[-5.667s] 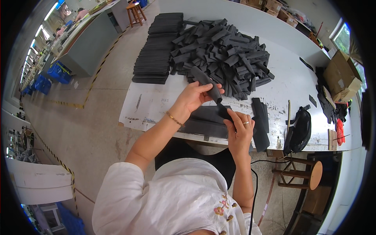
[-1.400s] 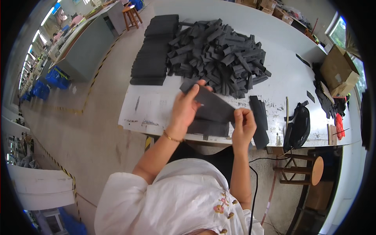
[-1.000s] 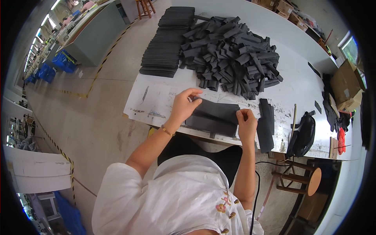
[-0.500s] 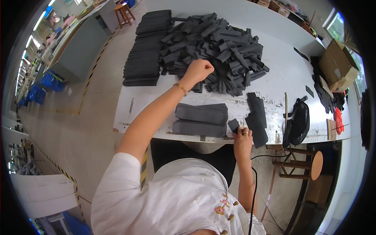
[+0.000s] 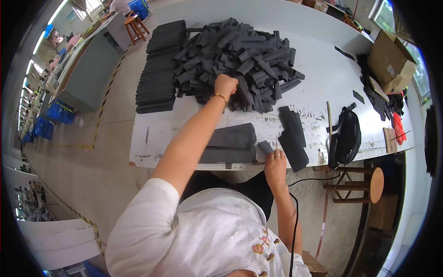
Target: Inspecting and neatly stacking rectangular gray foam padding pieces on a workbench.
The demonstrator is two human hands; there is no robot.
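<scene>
Many matte dark-grey strips [image 5: 263,57] lie jumbled by the fisted left hand [image 5: 225,85], contents unclear; right hand [image 5: 275,162] pinches grey piece [image 5: 265,147]

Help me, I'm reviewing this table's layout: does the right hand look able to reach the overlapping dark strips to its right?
Probably yes: the overlapping dark strips lie close beside the right hand, nothing visible between, though that hand seems to hold a small dark piece.

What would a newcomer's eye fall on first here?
The big, messy heap of dark strips on the white table, with the left hand at its near side. Just left of the heap lies a tidy stack of dark strips; a black bag sits toward the table's right.
</scene>
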